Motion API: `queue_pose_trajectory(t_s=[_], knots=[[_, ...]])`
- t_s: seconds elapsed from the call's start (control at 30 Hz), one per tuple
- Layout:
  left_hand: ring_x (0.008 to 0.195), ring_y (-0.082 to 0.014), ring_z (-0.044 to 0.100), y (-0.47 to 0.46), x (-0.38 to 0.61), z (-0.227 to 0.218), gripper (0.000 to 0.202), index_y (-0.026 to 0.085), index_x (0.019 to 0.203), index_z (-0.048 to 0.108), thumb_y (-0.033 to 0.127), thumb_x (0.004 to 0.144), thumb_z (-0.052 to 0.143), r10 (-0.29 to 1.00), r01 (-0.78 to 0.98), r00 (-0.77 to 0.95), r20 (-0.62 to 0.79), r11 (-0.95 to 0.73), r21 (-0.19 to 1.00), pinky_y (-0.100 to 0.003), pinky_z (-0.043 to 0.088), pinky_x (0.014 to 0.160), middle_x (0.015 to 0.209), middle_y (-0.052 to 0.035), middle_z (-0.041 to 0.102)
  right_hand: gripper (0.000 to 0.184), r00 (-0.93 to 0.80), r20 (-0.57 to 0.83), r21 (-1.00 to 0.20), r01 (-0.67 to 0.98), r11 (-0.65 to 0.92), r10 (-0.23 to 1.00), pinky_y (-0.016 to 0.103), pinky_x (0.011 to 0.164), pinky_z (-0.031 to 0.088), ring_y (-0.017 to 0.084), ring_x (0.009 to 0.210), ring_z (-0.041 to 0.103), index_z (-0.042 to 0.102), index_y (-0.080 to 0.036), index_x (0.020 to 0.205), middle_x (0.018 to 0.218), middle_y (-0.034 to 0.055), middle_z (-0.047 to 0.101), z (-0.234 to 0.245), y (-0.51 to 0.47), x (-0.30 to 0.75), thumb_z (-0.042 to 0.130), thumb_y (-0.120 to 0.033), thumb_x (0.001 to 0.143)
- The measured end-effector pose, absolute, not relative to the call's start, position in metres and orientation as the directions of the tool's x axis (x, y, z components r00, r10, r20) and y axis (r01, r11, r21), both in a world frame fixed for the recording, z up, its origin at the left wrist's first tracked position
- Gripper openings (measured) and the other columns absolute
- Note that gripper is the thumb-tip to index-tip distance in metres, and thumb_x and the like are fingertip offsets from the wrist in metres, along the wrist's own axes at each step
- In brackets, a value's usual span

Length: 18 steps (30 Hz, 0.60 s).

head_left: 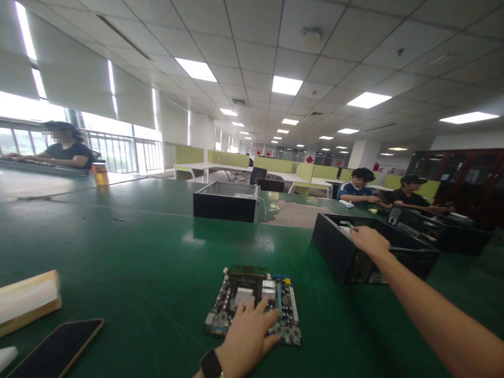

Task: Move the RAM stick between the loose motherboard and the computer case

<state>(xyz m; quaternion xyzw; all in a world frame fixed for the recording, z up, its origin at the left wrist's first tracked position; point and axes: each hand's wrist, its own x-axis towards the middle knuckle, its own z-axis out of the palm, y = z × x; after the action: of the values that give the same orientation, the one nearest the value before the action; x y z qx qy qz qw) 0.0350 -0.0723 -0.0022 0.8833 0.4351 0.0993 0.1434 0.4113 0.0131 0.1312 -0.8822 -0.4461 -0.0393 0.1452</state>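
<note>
A motherboard (287,299) lies flat on the green table, with a memory stick slot row along its far edge. My left hand (250,333), wearing a dark watch (211,363), rests over its near part with fingers spread. At the right, a black computer case (334,247) lies with its open side up. My right hand (370,241) reaches over this case with its fingers closed. A thin rod-like tool (348,224) pokes out from those fingers; its exact kind is too small to tell.
Another open computer case (224,205) stands at the table's far side. A phone (59,349) and a tissue pack (29,302) lie at the left. Several people sit around, one by an amber-coloured container (100,174). A further black case (452,231) is at the far right.
</note>
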Motion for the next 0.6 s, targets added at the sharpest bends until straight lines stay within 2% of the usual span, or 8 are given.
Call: queue_pose_trajectory(t_s=[0.1, 0.27, 0.33, 0.47, 0.53, 0.6], knots=[[0.126, -0.0351, 0.037, -0.036, -0.002, -0.001, 0.047, 0.036, 0.127, 0.047, 0.046, 0.082, 0.047, 0.858, 0.816, 0.507, 0.083, -0.509, 0.275, -0.057, 0.024, 0.103, 0.143, -0.0059, 0.038, 0.044, 0.63, 0.142, -0.229, 0.771, -0.594, 0.763, 0.045, 0.079, 0.044, 0.035, 0.105, 0.055, 0.065, -0.019, 0.109, 0.111, 0.0194, 0.061, 0.117, 0.02, 0.451, 0.039, -0.04, 0.081], [0.127, -0.0318, 0.038, 0.028, -0.079, -0.003, 0.051, 0.032, 0.13, 0.045, 0.052, 0.084, 0.038, 0.918, 0.906, 0.385, 0.094, -0.395, 0.151, -0.051, 0.029, 0.102, 0.144, -0.0055, 0.037, 0.043, 0.517, 0.144, -0.225, 0.847, -0.481, 0.844, 0.042, 0.081, 0.044, 0.032, 0.105, 0.056, 0.064, -0.024, 0.111, 0.113, 0.0138, 0.061, 0.091, 0.024, 0.48, 0.037, -0.038, 0.081], [0.128, -0.0321, 0.035, 0.048, -0.108, -0.006, 0.052, 0.03, 0.133, 0.042, 0.05, 0.085, 0.036, 0.953, 0.951, 0.274, 0.132, -0.288, 0.107, -0.051, 0.025, 0.104, 0.143, -0.0056, 0.037, 0.046, 0.528, 0.15, -0.245, 0.839, -0.486, 0.836, 0.044, 0.082, 0.044, 0.034, 0.107, 0.054, 0.06, -0.026, 0.116, 0.116, 0.0137, 0.06, 0.087, 0.022, 0.479, 0.033, -0.04, 0.083], [0.132, -0.0325, 0.028, 0.071, -0.145, -0.011, 0.053, 0.028, 0.139, 0.033, 0.041, 0.087, 0.033, 0.989, 0.992, 0.065, 0.136, -0.078, 0.098, -0.056, 0.023, 0.103, 0.146, -0.0077, 0.031, 0.053, 0.602, 0.184, -0.313, 0.785, -0.534, 0.777, 0.048, 0.083, 0.043, 0.036, 0.112, 0.05, 0.054, -0.028, 0.125, 0.12, 0.0146, 0.057, 0.085, 0.016, 0.467, 0.025, -0.048, 0.085], [0.133, -0.0313, 0.028, 0.075, -0.151, -0.01, 0.054, 0.028, 0.138, 0.033, 0.039, 0.086, 0.035, 0.988, 0.992, 0.066, 0.14, -0.08, 0.1, -0.055, 0.024, 0.103, 0.147, -0.0086, 0.028, 0.054, 0.63, 0.208, -0.335, 0.764, -0.551, 0.748, 0.049, 0.082, 0.043, 0.036, 0.111, 0.05, 0.055, -0.029, 0.124, 0.119, 0.0149, 0.057, 0.085, 0.012, 0.458, 0.024, -0.051, 0.085], [0.132, -0.0308, 0.029, 0.076, -0.148, -0.007, 0.054, 0.028, 0.136, 0.037, 0.042, 0.084, 0.039, 0.973, 0.99, 0.081, 0.216, -0.104, 0.096, -0.053, 0.022, 0.104, 0.147, -0.0089, 0.03, 0.055, 0.635, 0.237, -0.341, 0.763, -0.549, 0.735, 0.047, 0.081, 0.044, 0.035, 0.108, 0.052, 0.058, -0.028, 0.122, 0.114, 0.0151, 0.059, 0.084, 0.005, 0.446, 0.024, -0.052, 0.085]])
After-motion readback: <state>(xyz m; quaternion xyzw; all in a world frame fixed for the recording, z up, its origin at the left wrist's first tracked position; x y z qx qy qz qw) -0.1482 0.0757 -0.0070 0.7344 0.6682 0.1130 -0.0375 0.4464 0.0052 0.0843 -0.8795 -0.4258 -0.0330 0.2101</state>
